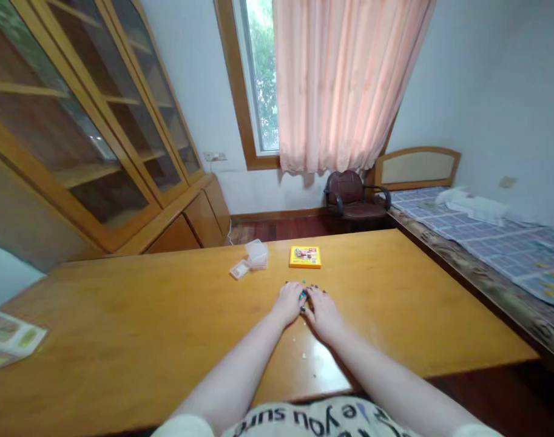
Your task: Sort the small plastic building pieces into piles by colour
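Both hands rest together on the wooden table (pixel 167 315), palms down. My left hand (pixel 288 303) and my right hand (pixel 322 311) touch at the thumbs, fingers curved over a small pile of tiny coloured pieces (pixel 303 295), teal ones showing between them. A few loose specks (pixel 299 346) lie on the table near my wrists. Just beyond the fingertips lies a yellow square box (pixel 304 257) with a picture on top. To its left stands a small clear plastic container (pixel 256 253) with its lid (pixel 239 269) beside it.
A printed sheet (pixel 6 337) lies at the table's left edge. A glass-fronted wooden cabinet (pixel 90 139) lines the left wall. Behind the table are a dark chair (pixel 354 197), a window with a pink curtain (pixel 344 85), and a bed (pixel 495 243) along the right.
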Demonstrator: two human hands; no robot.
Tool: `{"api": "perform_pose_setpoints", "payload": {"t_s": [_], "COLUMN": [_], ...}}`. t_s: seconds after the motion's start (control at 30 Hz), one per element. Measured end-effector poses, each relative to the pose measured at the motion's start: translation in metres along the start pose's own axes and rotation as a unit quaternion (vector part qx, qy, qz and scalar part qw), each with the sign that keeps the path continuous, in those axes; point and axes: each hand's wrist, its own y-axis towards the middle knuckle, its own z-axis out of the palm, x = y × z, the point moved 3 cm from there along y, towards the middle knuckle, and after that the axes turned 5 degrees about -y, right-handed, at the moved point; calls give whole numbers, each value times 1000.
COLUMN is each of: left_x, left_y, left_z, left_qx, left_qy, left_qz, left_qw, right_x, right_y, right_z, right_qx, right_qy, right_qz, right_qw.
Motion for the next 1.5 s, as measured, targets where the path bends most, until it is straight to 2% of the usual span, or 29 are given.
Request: {"api": "perform_pose_setpoints", "payload": {"t_s": [0.1,0.2,0.4,0.47,0.5,0.57,0.67,0.73,0.8,0.87,0.9,0.93,0.97,1.0,1.1,1.17,1.23,1.3,1.4,1.5], "left_x": [1,5,25,29,31,33,33,34,41,53,60,67,72,74,63,47,31,20,16,22], "left_y": [4,-4,-45,-51,-52,-47,-29,-16,-9,-11,-15,-21,-28,-34,-49,-51,-44,-32,-13,-4], "left_z": [-4,-14,-31,-32,-30,-25,-15,-9,-7,-8,-9,-12,-15,-17,-20,-17,-13,-10,-4,-1], "left_qx": [1,-38,-116,-134,-144,-163,-184,-196,-239,-288,-299,-304,-301,-269,-108,-16,35,52,82,73], "left_qy": [-23,-82,-226,-281,-310,-363,-423,-463,-503,-526,-525,-519,-494,-457,-283,-140,-30,33,41,17], "left_qz": [-18,-10,-15,-34,-49,-85,-118,-127,-157,-189,-196,-201,-204,-193,-131,-111,-98,-100,-60,-26], "left_qw": [1000,996,967,950,939,914,879,855,816,778,772,773,790,825,944,984,994,993,994,997], "right_x": [6,4,8,11,12,12,13,12,10,7,4,1,-3,-7,-11,-6,0,5,5,4], "right_y": [5,-3,-56,-66,-67,-61,-36,-13,10,30,37,41,44,46,45,45,46,48,49,48], "right_z": [0,-8,-34,-32,-29,-21,-7,-1,1,1,0,-1,-2,-2,-1,1,2,3,0,-3], "right_qx": [-1,22,146,160,150,125,93,75,67,63,58,52,43,34,25,27,31,43,57,55], "right_qy": [26,59,70,53,38,6,-18,-19,-10,21,43,66,92,116,141,98,48,34,69,99], "right_qz": [17,4,-134,-112,-73,7,54,65,67,45,34,36,44,55,72,58,45,37,20,0], "right_qw": [1000,998,978,979,985,992,994,995,995,997,997,996,994,991,987,993,997,998,996,994]}}
